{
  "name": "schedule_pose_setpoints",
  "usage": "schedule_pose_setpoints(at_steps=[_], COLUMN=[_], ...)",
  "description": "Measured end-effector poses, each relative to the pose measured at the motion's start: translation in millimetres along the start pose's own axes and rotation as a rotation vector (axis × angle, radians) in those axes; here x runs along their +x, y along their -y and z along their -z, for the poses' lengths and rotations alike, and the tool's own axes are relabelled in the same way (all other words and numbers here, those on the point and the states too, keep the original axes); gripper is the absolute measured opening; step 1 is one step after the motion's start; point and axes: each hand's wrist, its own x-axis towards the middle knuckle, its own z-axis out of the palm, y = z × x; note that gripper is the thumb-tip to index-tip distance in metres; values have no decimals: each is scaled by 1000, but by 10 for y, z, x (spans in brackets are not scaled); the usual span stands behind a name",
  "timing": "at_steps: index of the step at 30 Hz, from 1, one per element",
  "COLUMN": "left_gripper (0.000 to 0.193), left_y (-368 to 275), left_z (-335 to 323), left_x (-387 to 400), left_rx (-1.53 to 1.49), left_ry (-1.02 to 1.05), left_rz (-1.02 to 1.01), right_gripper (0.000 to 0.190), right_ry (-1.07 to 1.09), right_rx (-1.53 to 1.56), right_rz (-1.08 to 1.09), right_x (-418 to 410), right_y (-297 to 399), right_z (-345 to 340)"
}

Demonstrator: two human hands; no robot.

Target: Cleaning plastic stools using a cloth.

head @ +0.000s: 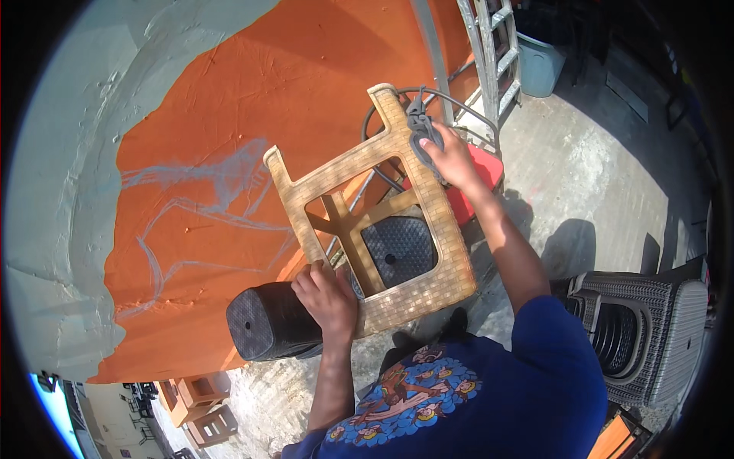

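Note:
A tan plastic stool with a woven pattern [416, 310] is tilted in front of me, its open side frame facing up and its legs pointing away to the upper left. My left hand [327, 295] grips the stool's near left edge, thumb hidden in part. In my right hand [450, 158] is a grey cloth [421, 123], pressed against the stool's right side near one leg. Through the openings, crossed inner braces show, with the dark patterned seat of a black stool [398, 249] beneath. Another black stool [249, 324] lies by my left hand.
An orange and grey wall [229, 103] rises ahead. A red-seated metal chair [484, 166] stands behind the stool, near a ladder [493, 57] and a grey bin [539, 63]. Stacked dark woven-pattern stools [659, 344] are at right; wooden furniture [195, 401] stands lower left.

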Motion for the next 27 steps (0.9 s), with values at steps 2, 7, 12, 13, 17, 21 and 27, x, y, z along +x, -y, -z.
schedule_pose_setpoints(at_steps=[2, 7, 12, 13, 17, 21, 27], left_gripper=[42, 48, 43, 40, 38, 33, 31], left_y=[-401, -1034, -1031, -988, -738, -23, 193], left_z=[-163, -304, -264, -81, 326, 133, -274], left_x=[63, 526, 512, 573, 725, 587, -101], left_rx=[-404, -1829, -1658, -1427, -1438, -1456, -1541], left_ry=[206, 914, 618, 639, 604, 541, 508], left_rz=[-3, 868, 587, 556, 408, 574, 661], right_gripper=[40, 35, 38, 38, 38, 39, 34], right_ry=[5, -57, -84, -99, -199, -60, -36], right_rx=[133, 167, 197, 135, -29, -454, -640], right_rz=[-75, -20, 238, 291, 518, 367, 135], right_x=[-441, -1185, -1134, -997, -290, -249, -600], right_y=[29, 469, 735, 912, 1113, 1114, 680], right_z=[145, 293, 298, 287, 333, 447, 613])
